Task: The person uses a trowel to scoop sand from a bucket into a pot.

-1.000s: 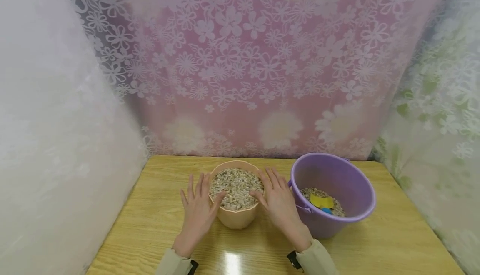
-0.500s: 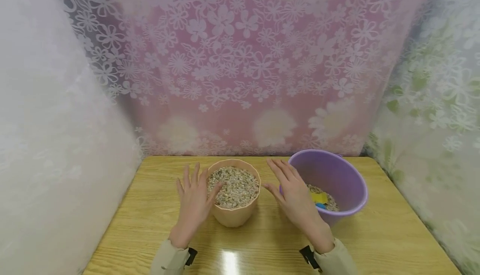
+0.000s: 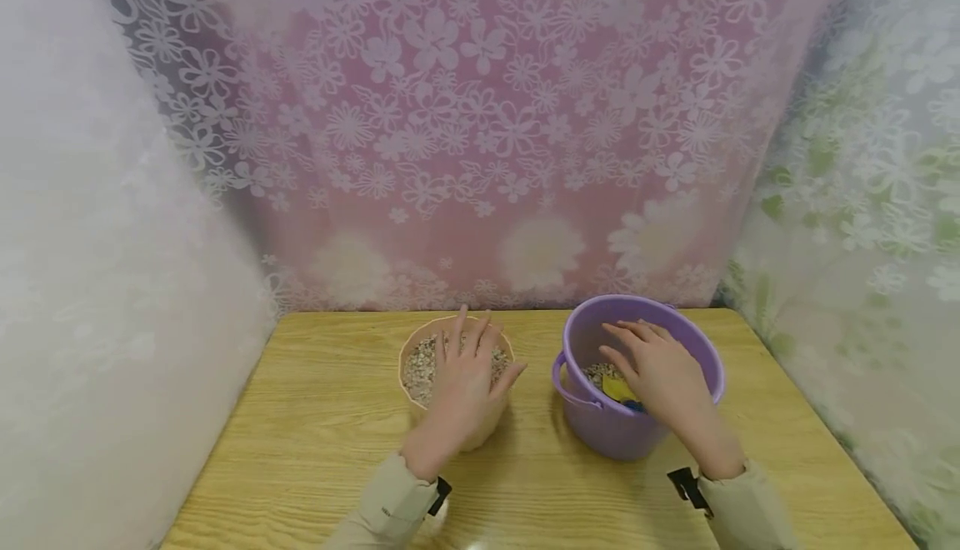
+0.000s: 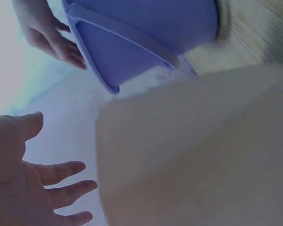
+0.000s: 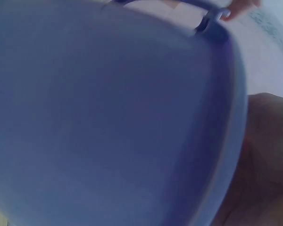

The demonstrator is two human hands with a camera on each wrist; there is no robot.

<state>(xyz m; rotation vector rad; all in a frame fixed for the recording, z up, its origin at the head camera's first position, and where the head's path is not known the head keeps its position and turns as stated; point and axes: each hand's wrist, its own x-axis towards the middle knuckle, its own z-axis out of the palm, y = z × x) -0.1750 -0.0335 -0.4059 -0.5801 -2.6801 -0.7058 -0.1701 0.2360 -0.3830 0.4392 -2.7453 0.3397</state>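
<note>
A peach-coloured pot (image 3: 411,350) filled with small pale pebbles or grains (image 3: 420,371) stands on the table. My left hand (image 3: 467,383) is over it with fingers spread; in the left wrist view those fingers (image 4: 68,194) are straight and hold nothing. To the right stands a purple bucket (image 3: 615,437) with its handle (image 3: 573,396) hanging at the left side. My right hand (image 3: 663,375) reaches over its near rim, fingers loosely bent. Inside the bucket lie more of the grains (image 3: 597,373), a yellow piece (image 3: 617,389) and a blue thing partly hidden by the hand.
Both containers stand on a wooden table (image 3: 322,450) with a light wood grain. Behind it hangs a pink flowered curtain (image 3: 480,158). Pale sheets close off the left and right sides.
My right hand has moved off the pot's right side and over the bucket. The left hand has moved from the pot's left side to over its top. The head view has shifted slightly.
</note>
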